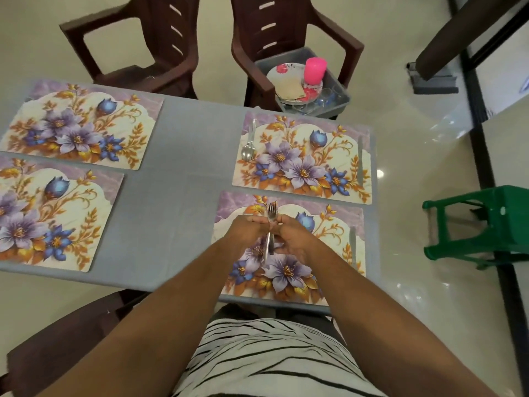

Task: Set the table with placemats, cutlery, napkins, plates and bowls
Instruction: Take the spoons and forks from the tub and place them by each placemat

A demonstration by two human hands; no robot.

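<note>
Table (177, 196) under a grey cloth, four floral placemats on it, two to my left and two to my right. Far left placemat (77, 124) and near left placemat (51, 213) both bare of cutlery. Far right placemat (303, 159) carries a spoon (248, 147) along its left edge, bowl toward me, and a knife (360, 161) along its right edge. Near right placemat (289, 247) lies just in front of my striped shirt (266, 359), with a knife (352, 247) lying along its right side. Beyond the table stand two dark brown plastic chairs; the right chair (286, 38) holds a grey tub (337, 90) on its seat. In the tub: a stack of flowered plates (286, 81), a pink cup (314, 70) standing on them, and some clear glasses at the tub's near right, hard to count. A green plastic stool (481, 224) sits on the floor to the right of the table. Both my hands meet over the near right placemat. My left hand (249, 227) pinches a bundle of cutlery (270, 233) near the upper end; my right hand (294, 236) curls round the same bundle lower down. A fork's tines stick out above my fingers, pointing away from me. Handles run down between my hands; how many pieces I cannot tell.
</note>
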